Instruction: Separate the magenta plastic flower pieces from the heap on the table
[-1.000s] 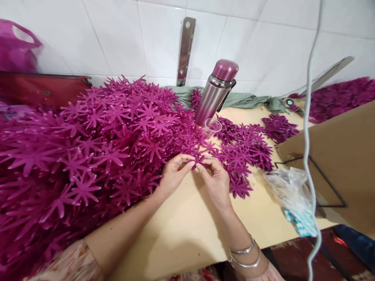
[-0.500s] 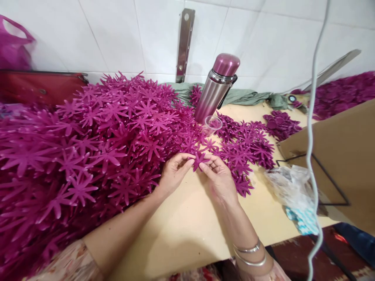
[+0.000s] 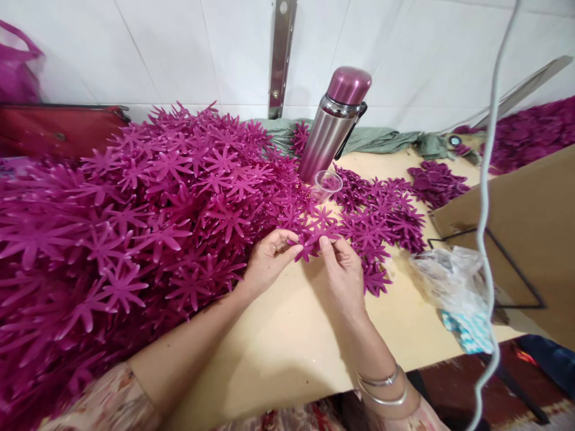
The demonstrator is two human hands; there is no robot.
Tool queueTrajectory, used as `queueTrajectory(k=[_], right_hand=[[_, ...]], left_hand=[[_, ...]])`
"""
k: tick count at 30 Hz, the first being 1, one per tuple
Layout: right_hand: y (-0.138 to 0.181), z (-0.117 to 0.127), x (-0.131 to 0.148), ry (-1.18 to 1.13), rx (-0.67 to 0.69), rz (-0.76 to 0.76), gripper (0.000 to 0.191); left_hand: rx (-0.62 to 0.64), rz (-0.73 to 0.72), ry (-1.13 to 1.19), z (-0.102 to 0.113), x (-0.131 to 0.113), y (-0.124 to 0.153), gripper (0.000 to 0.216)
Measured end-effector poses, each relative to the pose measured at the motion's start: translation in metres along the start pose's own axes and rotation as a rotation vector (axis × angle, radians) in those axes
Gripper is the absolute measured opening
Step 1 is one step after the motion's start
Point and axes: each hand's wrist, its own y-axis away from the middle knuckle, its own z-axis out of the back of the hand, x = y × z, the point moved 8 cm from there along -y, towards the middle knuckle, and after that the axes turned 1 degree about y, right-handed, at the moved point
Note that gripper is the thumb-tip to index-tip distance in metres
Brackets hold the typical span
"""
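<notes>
A magenta, star-shaped artificial flower piece (image 3: pixel 308 246) is held above the table in front of me. My left hand (image 3: pixel 268 258) pinches one of its petals between thumb and fingers. On its other side my right hand (image 3: pixel 342 269) is closed, with the thumb pressed on a petal; part of what lies under the fingers is hidden. A large heap of the same flower pieces (image 3: pixel 179 203) rises beside my left hand. Smaller loose flower pieces (image 3: pixel 381 218) lie behind and right of my right hand.
A steel and purple thermos flask (image 3: pixel 330 131) stands behind a clear plastic cup (image 3: pixel 326 185). To the right are a crumpled plastic bag (image 3: pixel 451 278), a cardboard box (image 3: pixel 521 239) and a hanging white cable (image 3: pixel 483 203). A red bag (image 3: pixel 58 131) sits at the back left.
My right hand has shifted slightly right, away from the left, along the flower piece's edge. My left hand keeps its pinch. The view has tilted slightly.
</notes>
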Motion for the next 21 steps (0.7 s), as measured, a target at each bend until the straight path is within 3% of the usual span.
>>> queueTrajectory(k=[4, 7, 12, 16, 21], right_hand=[[-0.001, 0.015, 0.004, -0.049, -0.151, 0.049, 0.019], [0.000, 0.019, 0.008, -0.053, -0.190, 0.059, 0.017], [0.000, 0.003, 0.004, 0.220, -0.029, 0.075, 0.016], [0.003, -0.019, 0.002, 0.504, 0.170, 0.250, 0.005], [0.004, -0.010, 0.016, 0.447, 0.090, 0.300, 0.019]], left_hand=[[-0.107, -0.051, -0.034, 0.010, -0.003, -0.002, 0.024], [-0.194, -0.120, -0.027, 0.019, -0.006, -0.002, 0.029], [-0.264, -0.173, -0.039, 0.028, -0.010, -0.002, 0.035], [-0.309, -0.180, -0.034, 0.032, -0.011, 0.001, 0.037], [-0.262, -0.190, -0.021, 0.027, -0.012, 0.002, 0.035]])
